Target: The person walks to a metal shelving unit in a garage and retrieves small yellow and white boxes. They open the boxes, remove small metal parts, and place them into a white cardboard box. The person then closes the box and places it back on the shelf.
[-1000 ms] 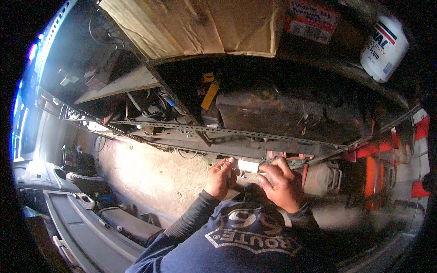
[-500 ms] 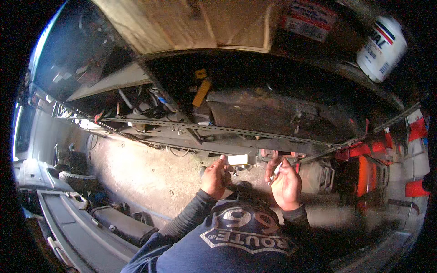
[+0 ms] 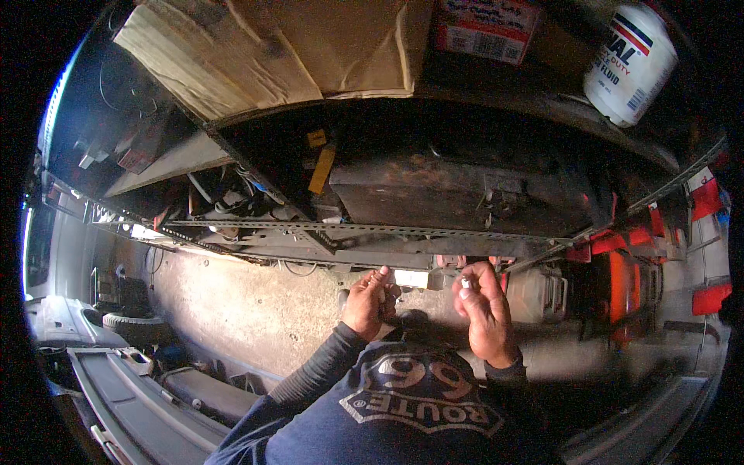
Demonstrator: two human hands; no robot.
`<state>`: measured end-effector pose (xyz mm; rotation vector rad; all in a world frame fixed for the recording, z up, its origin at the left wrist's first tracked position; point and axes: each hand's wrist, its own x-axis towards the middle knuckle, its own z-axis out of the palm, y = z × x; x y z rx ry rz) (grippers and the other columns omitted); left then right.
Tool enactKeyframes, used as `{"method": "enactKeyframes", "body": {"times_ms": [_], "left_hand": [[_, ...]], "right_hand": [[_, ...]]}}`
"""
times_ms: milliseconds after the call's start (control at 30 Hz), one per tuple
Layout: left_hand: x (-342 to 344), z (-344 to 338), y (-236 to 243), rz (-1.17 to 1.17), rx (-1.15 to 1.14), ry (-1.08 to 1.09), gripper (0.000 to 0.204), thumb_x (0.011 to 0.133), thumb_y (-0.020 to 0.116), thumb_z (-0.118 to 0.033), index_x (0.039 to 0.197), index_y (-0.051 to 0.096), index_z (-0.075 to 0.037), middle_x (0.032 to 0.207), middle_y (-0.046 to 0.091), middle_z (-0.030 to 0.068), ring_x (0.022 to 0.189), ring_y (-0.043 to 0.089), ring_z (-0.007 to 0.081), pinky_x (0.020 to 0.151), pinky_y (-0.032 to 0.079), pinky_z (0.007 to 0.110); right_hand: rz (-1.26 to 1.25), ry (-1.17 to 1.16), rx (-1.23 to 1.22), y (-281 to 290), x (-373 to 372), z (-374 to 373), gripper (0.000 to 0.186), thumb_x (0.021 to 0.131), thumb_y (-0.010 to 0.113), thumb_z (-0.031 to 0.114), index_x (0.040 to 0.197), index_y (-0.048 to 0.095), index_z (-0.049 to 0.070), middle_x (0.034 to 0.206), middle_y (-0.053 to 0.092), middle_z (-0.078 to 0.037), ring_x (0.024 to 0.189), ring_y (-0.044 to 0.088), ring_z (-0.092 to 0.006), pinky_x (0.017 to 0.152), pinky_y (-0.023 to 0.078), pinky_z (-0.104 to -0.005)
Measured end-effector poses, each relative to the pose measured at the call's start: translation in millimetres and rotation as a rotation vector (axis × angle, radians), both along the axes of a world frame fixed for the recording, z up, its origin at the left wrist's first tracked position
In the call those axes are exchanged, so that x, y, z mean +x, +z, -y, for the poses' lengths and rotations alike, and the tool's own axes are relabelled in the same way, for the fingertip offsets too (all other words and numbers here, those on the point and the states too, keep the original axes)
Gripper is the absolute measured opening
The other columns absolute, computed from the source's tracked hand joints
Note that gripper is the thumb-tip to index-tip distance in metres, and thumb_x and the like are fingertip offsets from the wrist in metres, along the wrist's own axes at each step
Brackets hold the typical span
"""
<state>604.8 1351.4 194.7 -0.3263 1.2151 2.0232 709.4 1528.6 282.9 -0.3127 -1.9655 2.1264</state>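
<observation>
Left hand (image 3: pixel 367 305): pinching white rectangular box (image 3: pixel 411 277), at two o'clock
Right hand (image 3: pixel 485 311): pinching small white piece (image 3: pixel 466 284), at eleven o'clock

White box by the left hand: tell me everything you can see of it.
The small white box is oblong and looks like thin card, with a bright, washed-out long face and a greyer right end. It lies lengthwise from left to right, nearly level, held near its left end by the left hand. The right hand is apart from it. Whether it is open, I cannot tell.
</observation>
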Motion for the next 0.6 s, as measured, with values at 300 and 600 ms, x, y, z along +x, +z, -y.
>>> {"method": "enactKeyframes", "body": {"times_ms": [300, 600], "left_hand": [[2, -5, -7, 0.036, 0.053, 0.032, 0.029, 0.101, 0.058, -0.035, 0.085, 0.054, -0.011, 0.071, 0.055, 0.0014, 0.053, 0.047, 0.0106, 0.047, 0.038, 0.025], [5, -6, -12, 0.023, -0.006, 0.005, 0.028, 0.100, 0.059, -0.040, 0.093, 0.059, -0.012, 0.074, 0.061, 0.0026, 0.050, 0.047, 0.0104, 0.044, 0.037, 0.025]], "right_hand": [[-0.114, -0.149, 0.336, -5, -15, 2, 0.014, 0.095, 0.062, 0.010, 0.106, 0.061, 0.002, 0.104, 0.061, -0.006, 0.099, 0.056, -0.0158, 0.094, 0.042, -0.0299], [-0.061, -0.145, 0.446, -18, -13, 4, 0.019, 0.091, 0.068, 0.006, 0.107, 0.061, 0.001, 0.101, 0.064, -0.007, 0.100, 0.059, -0.0181, 0.095, 0.043, -0.0320]]}}
